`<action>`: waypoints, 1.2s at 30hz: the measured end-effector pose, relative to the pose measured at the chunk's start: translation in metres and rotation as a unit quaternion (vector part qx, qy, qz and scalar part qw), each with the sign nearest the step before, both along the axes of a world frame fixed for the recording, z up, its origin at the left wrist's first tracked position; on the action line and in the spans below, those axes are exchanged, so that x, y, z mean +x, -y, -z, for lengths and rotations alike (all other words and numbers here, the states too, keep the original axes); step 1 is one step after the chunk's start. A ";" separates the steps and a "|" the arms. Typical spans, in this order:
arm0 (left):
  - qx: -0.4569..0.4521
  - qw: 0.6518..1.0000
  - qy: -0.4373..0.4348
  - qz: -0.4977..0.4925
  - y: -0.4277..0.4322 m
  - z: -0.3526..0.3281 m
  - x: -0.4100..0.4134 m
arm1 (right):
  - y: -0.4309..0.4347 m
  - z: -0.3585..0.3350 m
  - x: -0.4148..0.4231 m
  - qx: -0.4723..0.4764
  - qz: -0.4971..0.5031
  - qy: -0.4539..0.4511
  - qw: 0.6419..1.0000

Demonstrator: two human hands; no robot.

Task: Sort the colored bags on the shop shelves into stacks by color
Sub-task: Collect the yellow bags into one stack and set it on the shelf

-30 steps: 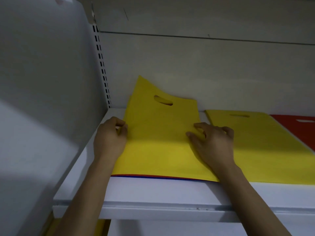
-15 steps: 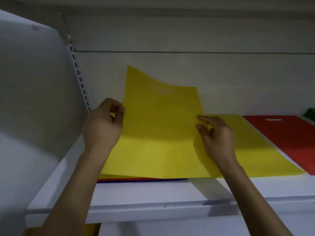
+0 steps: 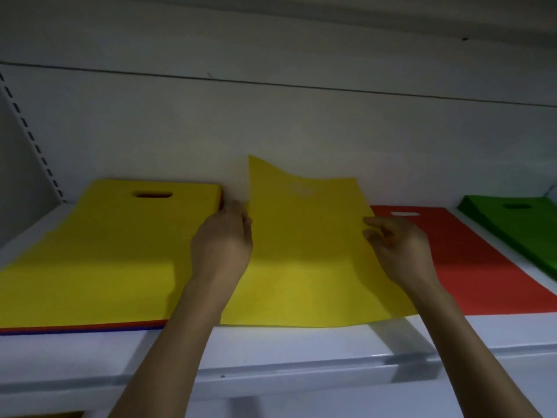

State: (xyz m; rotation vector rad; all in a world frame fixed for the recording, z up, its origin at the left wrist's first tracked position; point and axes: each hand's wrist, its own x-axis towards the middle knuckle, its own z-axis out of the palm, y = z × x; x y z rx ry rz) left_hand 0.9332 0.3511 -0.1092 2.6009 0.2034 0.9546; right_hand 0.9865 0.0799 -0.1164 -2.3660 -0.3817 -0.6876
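Holding one yellow bag (image 3: 304, 251) by both side edges, we are mid-placement on the shelf (image 3: 301, 348). Our left hand (image 3: 223, 239) grips the bag's left edge, fingers curled round it. Our right hand (image 3: 398, 248) pinches the right edge.

The bag's near edge lies on the shelf. Its far end is lifted and leans toward the back panel (image 3: 271, 122), with one top corner sticking up. It sits between the mixed stack (image 3: 105, 251) on the left and the red bag (image 3: 470, 260) on the right. It hides the red bag's left edge; whether it rests on the red or only in front of it, we cannot tell. What lies under the yellow bag is hidden too.

The mixed stack has yellow on top with the handle cut-out showing, and red and blue layers show at its front edge, so we judge it unsorted. A green bag (image 3: 518, 227) lies flat at far right, apart from the red.

We judge the step in hand to be laying this yellow down in its own spot beside the red. The next move calls for lowering the far end flat, keeping the bag clear of the red, squaring it to the shelf front and letting go with both hands. After that we go back to the mixed stack. The bag looks thin and floppy and could well fold or slide.
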 end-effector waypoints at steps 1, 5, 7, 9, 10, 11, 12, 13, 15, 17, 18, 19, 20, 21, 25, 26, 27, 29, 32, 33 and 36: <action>0.005 1.000 0.000 0.002 0.001 0.007 0.004 | 0.003 0.004 0.005 -0.010 -0.001 -0.007 1.000; 0.063 0.998 -0.021 0.005 0.003 0.034 0.013 | 0.014 0.022 0.014 -0.047 -0.011 -0.049 0.998; 0.066 0.997 -0.032 -0.005 -0.003 0.043 0.017 | 0.017 0.032 0.015 -0.070 -0.009 -0.081 0.994; 0.040 0.998 -0.051 -0.011 -0.009 0.049 0.019 | 0.019 0.037 0.015 -0.075 -0.007 -0.093 0.993; 0.035 0.998 -0.058 -0.009 -0.010 0.051 0.020 | 0.019 0.039 0.015 -0.074 -0.005 -0.089 0.993; 0.035 0.997 -0.065 -0.004 -0.010 0.052 0.019 | 0.020 0.039 0.015 -0.075 -0.003 -0.083 0.994; 0.037 0.997 -0.068 0.003 -0.009 0.052 0.018 | 0.020 0.039 0.015 -0.079 -0.002 -0.082 0.994; 0.029 0.997 -0.076 0.005 -0.006 0.051 0.016 | 0.019 0.040 0.014 -0.085 -0.002 -0.083 0.993; 0.016 0.996 -0.089 -0.003 0.000 0.048 0.012 | 0.018 0.042 0.013 -0.099 -0.001 -0.081 0.992; 0.044 0.993 -0.113 -0.009 0.004 0.048 0.010 | 0.018 0.043 0.013 -0.116 0.008 -0.082 0.990; 0.057 0.991 -0.121 -0.010 0.005 0.049 0.010 | 0.017 0.044 0.014 -0.123 0.011 -0.083 0.989; 0.064 0.990 -0.122 -0.013 0.006 0.050 0.010 | 0.016 0.045 0.015 -0.127 0.013 -0.084 0.988; 0.069 0.990 -0.119 -0.015 0.006 0.050 0.011 | 0.016 0.045 0.016 -0.129 0.013 -0.082 0.988; 0.076 0.991 -0.112 -0.015 0.006 0.050 0.012 | 0.015 0.045 0.017 -0.130 0.013 -0.079 0.988; 0.088 0.988 -0.127 -0.011 0.009 0.048 0.011 | 0.014 0.044 0.014 -0.125 0.014 -0.090 0.988; 0.084 0.987 -0.137 -0.008 0.008 0.048 0.011 | 0.014 0.043 0.014 -0.124 0.012 -0.097 0.987; 0.080 0.986 -0.146 -0.004 0.007 0.049 0.012 | 0.014 0.043 0.014 -0.122 0.007 -0.105 0.987; 0.075 0.984 -0.164 0.003 0.006 0.049 0.013 | 0.016 0.040 0.016 -0.097 -0.008 -0.121 0.988; 0.085 0.986 -0.143 0.024 0.006 0.035 0.012 | 0.018 0.022 0.013 -0.009 -0.021 -0.125 0.992; 0.071 0.988 -0.131 0.033 0.007 0.025 0.011 | 0.017 0.013 0.012 0.013 -0.023 -0.099 0.995; 0.029 0.996 -0.089 0.015 0.006 -0.008 0.010 | -0.002 -0.014 0.004 0.035 -0.027 -0.056 0.997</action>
